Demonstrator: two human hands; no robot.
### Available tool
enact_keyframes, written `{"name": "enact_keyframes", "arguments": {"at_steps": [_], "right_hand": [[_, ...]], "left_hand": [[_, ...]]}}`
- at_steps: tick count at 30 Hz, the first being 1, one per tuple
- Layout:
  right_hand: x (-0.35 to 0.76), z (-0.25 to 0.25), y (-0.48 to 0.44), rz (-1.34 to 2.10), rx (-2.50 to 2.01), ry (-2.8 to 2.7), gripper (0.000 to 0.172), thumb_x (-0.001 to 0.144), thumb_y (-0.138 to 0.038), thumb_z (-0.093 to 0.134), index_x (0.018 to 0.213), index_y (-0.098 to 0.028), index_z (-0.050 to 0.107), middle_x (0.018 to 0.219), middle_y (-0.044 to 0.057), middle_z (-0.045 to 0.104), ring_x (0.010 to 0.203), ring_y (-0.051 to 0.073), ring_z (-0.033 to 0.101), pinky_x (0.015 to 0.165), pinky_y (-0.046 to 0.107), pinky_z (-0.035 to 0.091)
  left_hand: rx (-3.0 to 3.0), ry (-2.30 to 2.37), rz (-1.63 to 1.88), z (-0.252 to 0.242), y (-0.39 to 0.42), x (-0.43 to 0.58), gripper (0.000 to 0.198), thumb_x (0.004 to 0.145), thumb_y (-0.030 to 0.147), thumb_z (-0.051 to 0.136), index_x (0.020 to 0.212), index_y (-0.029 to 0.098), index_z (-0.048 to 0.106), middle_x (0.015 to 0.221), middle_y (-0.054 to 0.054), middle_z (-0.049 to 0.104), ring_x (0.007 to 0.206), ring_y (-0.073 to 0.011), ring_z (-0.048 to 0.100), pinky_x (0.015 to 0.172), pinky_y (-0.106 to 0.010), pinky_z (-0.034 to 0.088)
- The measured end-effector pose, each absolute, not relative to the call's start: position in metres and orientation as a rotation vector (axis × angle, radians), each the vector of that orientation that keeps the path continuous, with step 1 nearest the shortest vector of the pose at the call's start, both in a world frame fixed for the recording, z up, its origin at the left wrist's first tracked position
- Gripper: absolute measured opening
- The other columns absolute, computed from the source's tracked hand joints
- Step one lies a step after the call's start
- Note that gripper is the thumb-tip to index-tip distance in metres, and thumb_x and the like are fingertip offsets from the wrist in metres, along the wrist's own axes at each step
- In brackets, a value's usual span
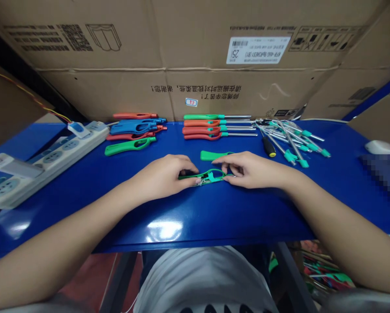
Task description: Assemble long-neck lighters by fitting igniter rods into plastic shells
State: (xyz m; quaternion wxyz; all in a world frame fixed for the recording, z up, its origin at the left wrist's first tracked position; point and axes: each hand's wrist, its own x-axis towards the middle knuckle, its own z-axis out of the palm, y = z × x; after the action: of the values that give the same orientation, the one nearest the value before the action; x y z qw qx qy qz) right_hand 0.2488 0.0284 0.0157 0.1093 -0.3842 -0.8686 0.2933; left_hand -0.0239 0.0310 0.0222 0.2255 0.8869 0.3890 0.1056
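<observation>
Judged liable to spill, if tilted or nudged by a thumb: small metal parts (200, 181) in the open green half-shell (214, 170), between left grip (168, 174) and right grip (249, 171), over the tabletop (116, 226). Found left grip narrowly parted, pinching the half-shell's left end between thumb and fingers. Noted loose green cover (211, 155) just beyond, close to right index fingertip. Found right grip partly curled, thumb at the half-shell's right end; could not tell whether pinched.

Blue table (188, 213), reddish tiled floor (89, 274)
</observation>
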Motion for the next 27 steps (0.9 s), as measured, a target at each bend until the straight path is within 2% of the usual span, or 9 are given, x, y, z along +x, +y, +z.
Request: {"name": "enact_keyframes", "arguments": {"at_steps": [4,8,12,21,27], "right_hand": [[0.249,0.015,0.029,0.856,-1.121,-2.546,0.047,0.089,-0.031,0.063,0.133,-0.013,0.063,0.086,0.004,0.068,0.062,0.012,0.053,0.06,0.025,0.042],[0.246,0.01,0.029,0.744,-1.066,-2.551,0.034,0.094,-0.041,0.061,0.113,-0.015,0.071,0.077,0.002,0.066,0.063,0.013,0.052,0.062,0.025,0.039],[0.242,0.006,0.03,0.616,-1.064,-2.593,0.031,0.094,-0.045,0.063,0.102,-0.015,0.071,0.076,0.002,0.064,0.066,0.014,0.053,0.063,0.026,0.036],[0.242,0.008,0.029,0.582,-1.116,-2.623,0.026,0.095,-0.04,0.062,0.104,-0.017,0.07,0.078,0.003,0.065,0.067,0.015,0.055,0.062,0.026,0.036],[0.248,0.006,0.034,0.288,-1.199,-2.402,0.018,0.095,-0.032,0.058,0.093,-0.018,0.069,0.091,0.007,0.068,0.07,0.016,0.057,0.066,0.029,0.042]], "left_hand": [[2.419,1.092,0.261,0.02,0.034,-0.027,0.021,0.092,0.034,0.062,0.1,0.022,0.078,0.098,-0.005,0.076,0.084,-0.0197,0.069,0.073,-0.027,0.05],[2.307,1.075,0.239,0.014,0.039,-0.027,0.02,0.091,0.032,0.06,0.093,0.022,0.078,0.085,-0.002,0.077,0.072,-0.0165,0.068,0.064,-0.024,0.047],[2.232,1.059,0.258,0.011,0.04,-0.025,0.021,0.09,0.032,0.06,0.089,0.02,0.077,0.078,-0.001,0.076,0.065,-0.0148,0.066,0.059,-0.023,0.045],[2.155,1.05,0.197,0.017,0.043,-0.027,0.029,0.083,0.047,0.071,0.096,0.021,0.077,0.078,0.0,0.074,0.066,-0.0141,0.064,0.057,-0.022,0.043],[2.179,1.082,0.242,0.013,0.044,-0.026,0.029,0.082,0.046,0.072,0.093,0.02,0.076,0.077,-0.001,0.073,0.062,-0.0134,0.059,0.057,-0.024,0.044]]}}
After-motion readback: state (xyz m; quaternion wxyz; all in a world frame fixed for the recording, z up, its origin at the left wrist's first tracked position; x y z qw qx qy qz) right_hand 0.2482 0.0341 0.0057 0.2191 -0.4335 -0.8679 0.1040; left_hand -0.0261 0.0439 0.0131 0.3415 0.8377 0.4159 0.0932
